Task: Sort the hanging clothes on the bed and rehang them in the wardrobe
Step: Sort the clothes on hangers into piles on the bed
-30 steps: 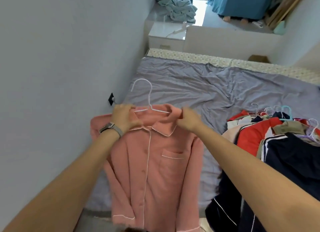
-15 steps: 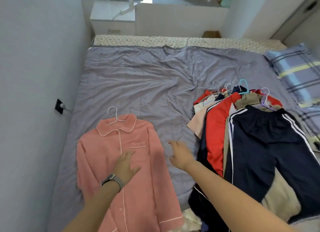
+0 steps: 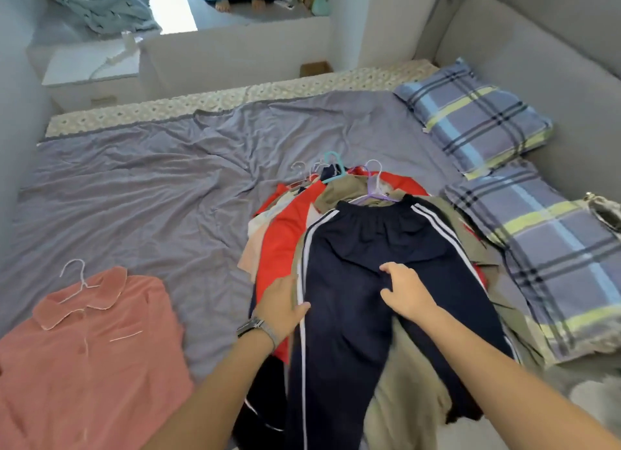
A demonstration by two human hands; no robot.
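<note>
A pile of clothes on hangers lies on the grey bed sheet [image 3: 141, 194]. On top are navy track trousers [image 3: 356, 248] with white side stripes, on a purple hanger [image 3: 374, 189]. My left hand [image 3: 280, 306] grips the trousers' left edge, fingers tucked under it and thumb on top. My right hand [image 3: 405, 293] pinches the fabric near the crotch. Red [image 3: 285, 244], khaki and cream garments lie beneath. A pink pyjama shirt [image 3: 87, 342] on a white hanger [image 3: 75, 278] lies flat at the lower left, apart from both hands.
Two plaid pillows [image 3: 477, 116] [image 3: 557, 254] lie along the bed's right side against a grey headboard [image 3: 537, 56]. A white nightstand [image 3: 90, 73] stands beyond the far edge. A white wall borders the bed on the left.
Both hands left the pink shirt, now lying flat on the bed, and moved right onto the navy trousers. The view swung right toward the pile and pillows.
</note>
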